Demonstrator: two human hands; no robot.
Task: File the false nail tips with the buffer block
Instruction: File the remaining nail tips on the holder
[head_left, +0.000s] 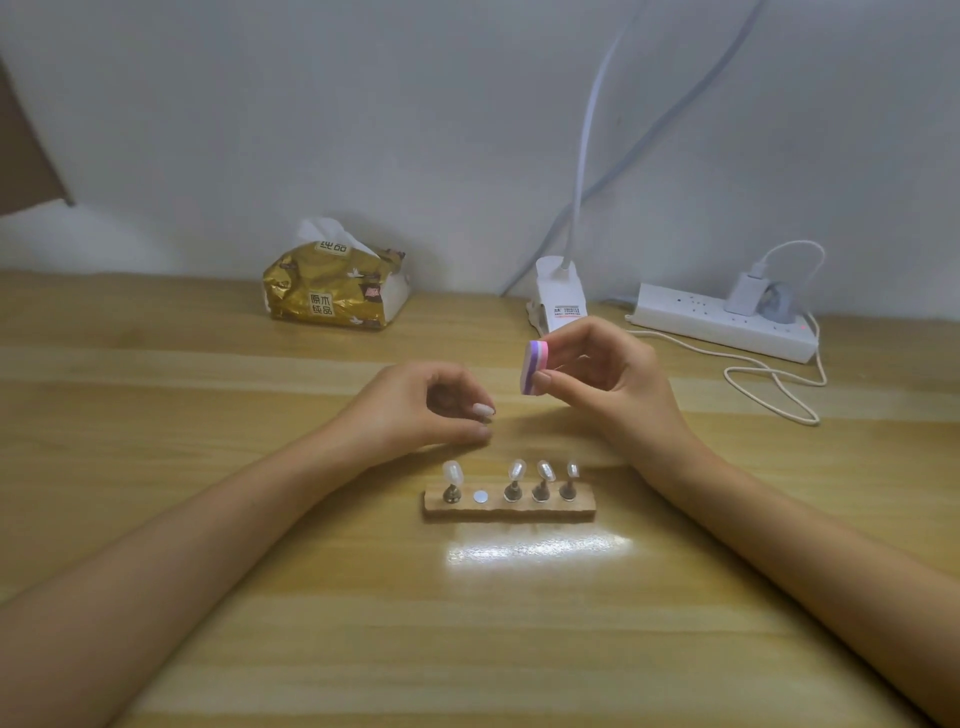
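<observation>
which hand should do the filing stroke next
Right. The right hand already pinches the buffer block, held up just beside the left hand, whose fingers seem to pinch one pale nail tip.

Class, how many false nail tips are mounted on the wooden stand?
4. One tip stands at the wooden stand's left end; past an empty spot, three more stand in a row toward its right end. The left hand seems to pinch another, off the stand.

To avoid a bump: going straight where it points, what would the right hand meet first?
Probably the left hand, lower left of the buffer block in the right hand; depth unclear.
</observation>
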